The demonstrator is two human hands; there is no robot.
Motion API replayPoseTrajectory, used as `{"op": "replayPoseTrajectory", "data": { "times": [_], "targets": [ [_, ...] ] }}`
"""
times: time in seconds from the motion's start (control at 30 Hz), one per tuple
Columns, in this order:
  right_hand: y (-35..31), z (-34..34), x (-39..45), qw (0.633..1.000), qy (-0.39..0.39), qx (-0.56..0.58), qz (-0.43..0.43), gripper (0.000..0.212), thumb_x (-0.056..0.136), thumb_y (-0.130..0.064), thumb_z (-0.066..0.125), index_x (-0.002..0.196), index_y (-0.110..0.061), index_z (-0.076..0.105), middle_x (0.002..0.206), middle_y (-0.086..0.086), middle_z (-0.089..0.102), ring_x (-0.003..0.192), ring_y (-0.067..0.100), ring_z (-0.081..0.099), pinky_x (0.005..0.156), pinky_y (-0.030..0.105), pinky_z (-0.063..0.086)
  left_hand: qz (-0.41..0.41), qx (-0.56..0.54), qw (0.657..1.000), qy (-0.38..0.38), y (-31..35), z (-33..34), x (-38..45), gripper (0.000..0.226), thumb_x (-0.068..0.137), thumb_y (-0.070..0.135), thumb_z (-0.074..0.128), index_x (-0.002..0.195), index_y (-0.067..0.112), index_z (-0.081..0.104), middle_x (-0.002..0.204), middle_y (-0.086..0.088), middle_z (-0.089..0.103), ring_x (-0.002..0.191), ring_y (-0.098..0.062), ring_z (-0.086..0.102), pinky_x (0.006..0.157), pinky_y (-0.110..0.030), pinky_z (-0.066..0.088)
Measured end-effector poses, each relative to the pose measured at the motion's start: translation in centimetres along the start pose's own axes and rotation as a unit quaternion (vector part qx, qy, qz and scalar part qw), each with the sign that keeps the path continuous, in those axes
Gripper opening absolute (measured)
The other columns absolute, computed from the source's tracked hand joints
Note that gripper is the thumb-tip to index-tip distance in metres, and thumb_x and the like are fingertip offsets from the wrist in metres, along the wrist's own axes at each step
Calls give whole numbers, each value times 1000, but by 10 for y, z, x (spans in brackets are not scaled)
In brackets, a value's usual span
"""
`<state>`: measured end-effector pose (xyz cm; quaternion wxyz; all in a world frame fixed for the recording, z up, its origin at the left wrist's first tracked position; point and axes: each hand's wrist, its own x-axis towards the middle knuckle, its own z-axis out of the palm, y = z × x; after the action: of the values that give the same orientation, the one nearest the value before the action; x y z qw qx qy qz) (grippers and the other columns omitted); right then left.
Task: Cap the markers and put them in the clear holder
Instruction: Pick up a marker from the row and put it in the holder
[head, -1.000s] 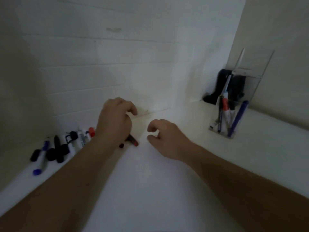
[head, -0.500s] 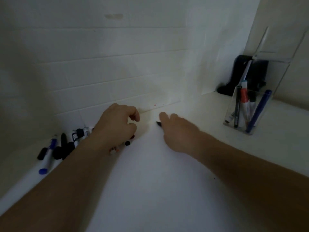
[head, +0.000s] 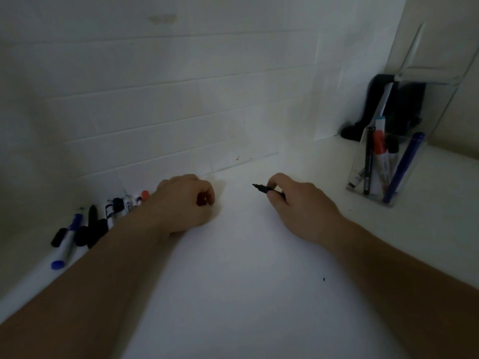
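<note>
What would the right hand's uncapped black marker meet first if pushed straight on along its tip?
Probably the left hand: the black marker in the right hand points left toward it across bare counter, though depth is unclear.

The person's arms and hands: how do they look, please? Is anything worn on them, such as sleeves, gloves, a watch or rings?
Both forearms are bare as far as the picture shows, with no sleeves in view. The left hand and the right hand wear no gloves. No watch, bracelet or ring can be seen on either wrist or on the visible fingers, though the dim light hides fine detail.
</note>
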<state>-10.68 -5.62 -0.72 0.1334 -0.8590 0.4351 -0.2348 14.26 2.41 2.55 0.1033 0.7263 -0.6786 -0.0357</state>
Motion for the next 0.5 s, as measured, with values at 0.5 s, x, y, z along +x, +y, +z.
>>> {"op": "replayPoseTrajectory", "data": {
  "times": [0.5],
  "targets": [
    [3,-4,2,986,125,106,-34,19,101,-29,54,118,-33,63,92,-2,61,84,17,53,76,35,44,44,-217,963,155,25,10,-4,24,99,27,57,118,23,42,96,18,72,82,0,65,71,-22,49]
  ]
}}
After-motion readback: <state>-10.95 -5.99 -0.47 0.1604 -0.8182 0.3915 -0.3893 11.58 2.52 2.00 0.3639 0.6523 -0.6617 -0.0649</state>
